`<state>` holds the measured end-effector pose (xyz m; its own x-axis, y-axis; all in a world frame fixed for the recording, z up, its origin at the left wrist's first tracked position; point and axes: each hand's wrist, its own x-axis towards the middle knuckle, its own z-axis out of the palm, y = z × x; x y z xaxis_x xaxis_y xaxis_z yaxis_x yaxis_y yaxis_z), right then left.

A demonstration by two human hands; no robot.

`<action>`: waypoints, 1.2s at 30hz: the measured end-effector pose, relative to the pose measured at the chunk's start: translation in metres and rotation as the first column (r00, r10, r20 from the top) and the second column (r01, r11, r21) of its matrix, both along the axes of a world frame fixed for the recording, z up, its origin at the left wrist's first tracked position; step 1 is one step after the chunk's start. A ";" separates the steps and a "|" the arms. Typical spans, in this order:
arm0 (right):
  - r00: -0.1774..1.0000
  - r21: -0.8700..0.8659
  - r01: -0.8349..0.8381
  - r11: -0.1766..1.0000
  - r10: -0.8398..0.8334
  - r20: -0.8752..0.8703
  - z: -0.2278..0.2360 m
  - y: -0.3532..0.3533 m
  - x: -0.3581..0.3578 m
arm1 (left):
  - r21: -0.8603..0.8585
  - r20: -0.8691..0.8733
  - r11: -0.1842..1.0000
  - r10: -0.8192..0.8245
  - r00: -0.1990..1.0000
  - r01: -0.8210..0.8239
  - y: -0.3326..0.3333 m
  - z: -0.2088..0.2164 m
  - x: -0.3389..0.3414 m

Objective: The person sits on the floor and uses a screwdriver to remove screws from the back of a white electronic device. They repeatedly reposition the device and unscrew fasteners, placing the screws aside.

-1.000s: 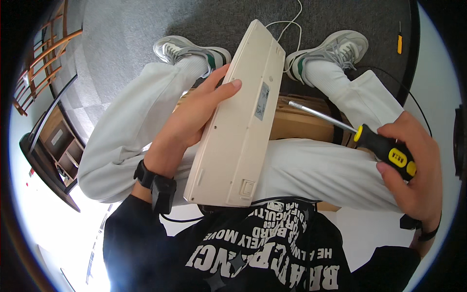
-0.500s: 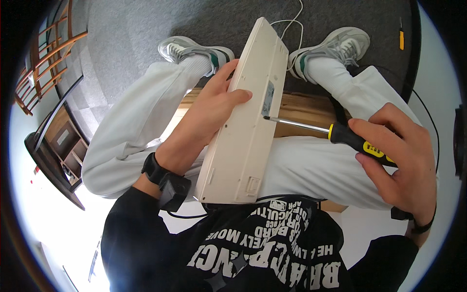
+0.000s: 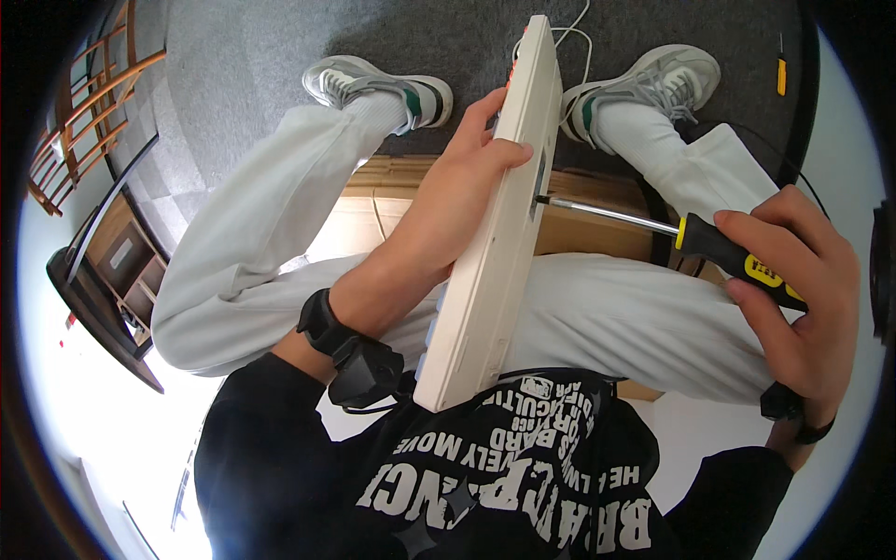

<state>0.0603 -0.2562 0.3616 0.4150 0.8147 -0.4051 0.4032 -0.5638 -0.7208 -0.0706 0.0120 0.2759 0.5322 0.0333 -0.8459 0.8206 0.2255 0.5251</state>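
A cream keyboard (image 3: 499,252) stands steeply tilted on its edge above my lap, its underside facing right. Bluish and orange-red keys peek out along its left side. My left hand (image 3: 453,210) grips it by the upper left edge, thumb lying on the underside. In my right hand (image 3: 807,280) is a black-and-yellow screwdriver (image 3: 723,252), held by the handle. Its metal shaft points left, and the tip meets the underside at the lower end of a grey label (image 3: 539,177). Whether the tip sits in a screw hole I cannot tell.
A white cable (image 3: 586,56) runs from the keyboard's far end across the grey carpet (image 3: 252,56). A smaller yellow-handled screwdriver (image 3: 781,77) lies at the far right. Behind the keyboard, between my legs, is a brown cardboard box (image 3: 597,215). Wooden chairs (image 3: 103,84) stand at far left.
The keyboard has turned more onto its edge and shifted right, so its keys now show on the left. My left hand moved with it; the right hand and screwdriver also shifted right.
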 end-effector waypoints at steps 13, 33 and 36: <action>0.991 0.160 -0.101 0.982 0.113 -0.069 -0.011 -0.007 0.006 | 0.016 -0.015 0.997 0.082 0.997 -0.082 0.002 0.002 0.000; 0.992 0.236 -0.068 0.969 0.090 -0.083 -0.020 -0.004 -0.007 | 0.035 -0.012 0.996 0.087 0.996 -0.086 0.005 0.006 0.001; 0.991 0.239 -0.075 0.968 0.100 -0.091 -0.020 -0.004 -0.006 | 0.036 -0.013 0.995 0.089 0.996 -0.088 0.005 0.006 0.001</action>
